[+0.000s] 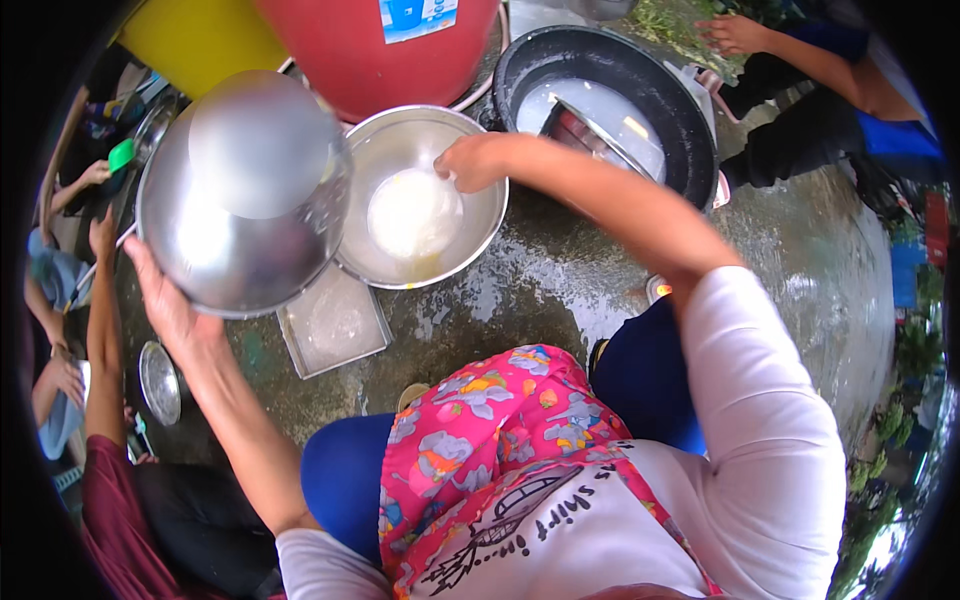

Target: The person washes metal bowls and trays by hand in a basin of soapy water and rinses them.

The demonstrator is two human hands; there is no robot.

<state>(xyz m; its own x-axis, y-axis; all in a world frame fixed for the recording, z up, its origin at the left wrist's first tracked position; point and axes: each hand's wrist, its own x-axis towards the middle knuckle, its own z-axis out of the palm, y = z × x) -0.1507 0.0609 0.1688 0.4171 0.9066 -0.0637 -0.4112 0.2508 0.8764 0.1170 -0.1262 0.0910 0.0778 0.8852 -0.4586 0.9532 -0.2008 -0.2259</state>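
Note:
My left hand grips the rim of a large stainless-steel bowl. This bowl is raised and tipped, so its shiny, wet outside and flat base face me. Over a second metal bowl on the wet floor, my right hand reaches in with curled fingers. Whether those fingers hold anything is hidden. Whitish liquid lies at the bottom of that second bowl. The raised bowl overlaps its left edge in view.
A black tub holds cloudy water and a tilted metal vessel. Behind stand a red bin and a yellow container. Nearer are a square metal tray and a small metal bowl. People work at left; another person's hand shows at right.

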